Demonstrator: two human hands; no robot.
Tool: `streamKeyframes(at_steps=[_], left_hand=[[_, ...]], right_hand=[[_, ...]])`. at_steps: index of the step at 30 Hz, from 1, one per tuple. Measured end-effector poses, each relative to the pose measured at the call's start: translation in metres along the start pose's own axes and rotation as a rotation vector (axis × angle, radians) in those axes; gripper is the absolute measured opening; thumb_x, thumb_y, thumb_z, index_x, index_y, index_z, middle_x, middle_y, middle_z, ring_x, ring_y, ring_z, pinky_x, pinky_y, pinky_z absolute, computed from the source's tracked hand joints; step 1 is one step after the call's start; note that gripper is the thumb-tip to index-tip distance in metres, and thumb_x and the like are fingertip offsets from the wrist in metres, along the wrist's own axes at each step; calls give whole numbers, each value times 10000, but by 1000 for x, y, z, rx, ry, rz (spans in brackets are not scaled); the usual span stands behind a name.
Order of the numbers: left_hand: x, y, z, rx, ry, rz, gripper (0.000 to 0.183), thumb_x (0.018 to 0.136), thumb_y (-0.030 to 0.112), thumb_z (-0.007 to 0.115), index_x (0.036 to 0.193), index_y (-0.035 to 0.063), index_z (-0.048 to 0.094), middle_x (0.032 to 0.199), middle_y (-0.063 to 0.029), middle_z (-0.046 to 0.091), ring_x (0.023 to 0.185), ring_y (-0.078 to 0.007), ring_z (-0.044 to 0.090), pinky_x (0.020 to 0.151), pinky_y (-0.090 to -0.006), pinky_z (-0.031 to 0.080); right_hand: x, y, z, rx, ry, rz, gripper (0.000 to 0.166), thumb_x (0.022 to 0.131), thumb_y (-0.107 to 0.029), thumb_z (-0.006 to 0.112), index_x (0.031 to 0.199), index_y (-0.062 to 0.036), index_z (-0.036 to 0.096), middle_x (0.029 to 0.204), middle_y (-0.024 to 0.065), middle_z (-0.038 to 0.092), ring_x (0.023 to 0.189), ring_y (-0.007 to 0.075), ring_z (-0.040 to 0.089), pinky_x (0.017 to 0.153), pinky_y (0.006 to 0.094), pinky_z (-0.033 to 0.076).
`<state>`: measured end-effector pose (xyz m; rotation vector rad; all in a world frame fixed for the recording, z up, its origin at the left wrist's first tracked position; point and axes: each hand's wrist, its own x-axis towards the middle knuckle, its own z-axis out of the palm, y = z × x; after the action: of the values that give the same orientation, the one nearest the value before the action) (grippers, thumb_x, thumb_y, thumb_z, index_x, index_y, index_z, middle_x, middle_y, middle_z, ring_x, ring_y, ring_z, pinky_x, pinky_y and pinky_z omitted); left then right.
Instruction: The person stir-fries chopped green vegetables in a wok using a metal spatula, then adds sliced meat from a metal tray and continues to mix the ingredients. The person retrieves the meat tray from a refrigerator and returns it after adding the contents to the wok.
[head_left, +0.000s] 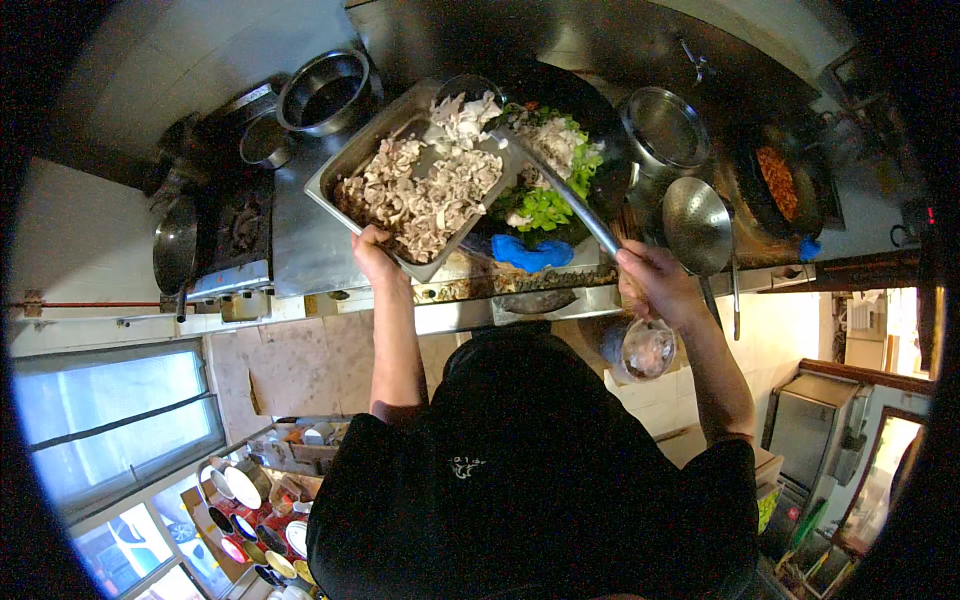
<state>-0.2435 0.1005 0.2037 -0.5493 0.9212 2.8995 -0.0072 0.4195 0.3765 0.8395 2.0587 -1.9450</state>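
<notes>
My left hand (379, 259) grips the near rim of a rectangular stainless-steel pan (328, 204). Cooked, sliced meat (420, 195) fills much of it, and the pan slants with its far right end over a dark wok (611, 112). In the wok lie chopped green vegetables (551, 208) and more pale meat (551, 146). My right hand (660, 281) is closed around the long metal handle of a cooking ladle or spatula (559, 184). Its head meets meat at the pan's far right end; meat partly hides its shape. A blue cloth (531, 253) lies on the wok's near rim.
Right of the wok are a round metal pot (666, 127), a perforated skimmer (697, 225) and another wok with reddish food (778, 184). Metal pots (326, 94) stand at the left, near a burner (244, 225). A clear round container (649, 349) appears below my right hand.
</notes>
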Motion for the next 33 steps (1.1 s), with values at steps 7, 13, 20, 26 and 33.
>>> streamKeyframes(at_steps=[7,13,20,26,33], left_hand=[[14,0,-18,25,-22,-51,277,611,49,480,887,39,455,838,-74,519,778,-247,550,722,-366,497],[-41,18,39,-16,-39,-111,521,590,86,474,1092,-53,497,1064,-176,575,956,-359,586,897,-435,511],[-31,54,-27,-2,-7,65,745,544,120,481,1265,-55,413,1191,-225,528,1121,-418,522,1003,-519,450],[-1,63,-124,-119,152,23,746,544,152,498,1262,-46,459,1223,-212,537,1138,-425,515,1001,-580,415],[38,25,-161,5,449,-84,384,622,172,507,977,44,580,1055,-154,589,1001,-378,547,882,-630,435]], right_hand=[[3,-3,-10,339,-264,33,371,977,-312,502,1246,-59,538,605,-21,457,392,51,360,339,200,297],[15,7,-34,659,-316,181,366,977,-301,506,1234,-43,542,578,-9,454,377,57,362,325,198,287],[18,41,-60,-910,412,-444,390,904,-227,626,1252,-63,560,718,100,647,551,178,597,527,316,487],[13,49,-75,-1096,498,-580,393,878,-223,624,1249,-107,566,953,169,677,795,367,660,684,447,531],[106,122,-21,-1170,378,-401,378,921,-303,516,1213,-69,561,723,191,643,672,407,634,631,519,516]])
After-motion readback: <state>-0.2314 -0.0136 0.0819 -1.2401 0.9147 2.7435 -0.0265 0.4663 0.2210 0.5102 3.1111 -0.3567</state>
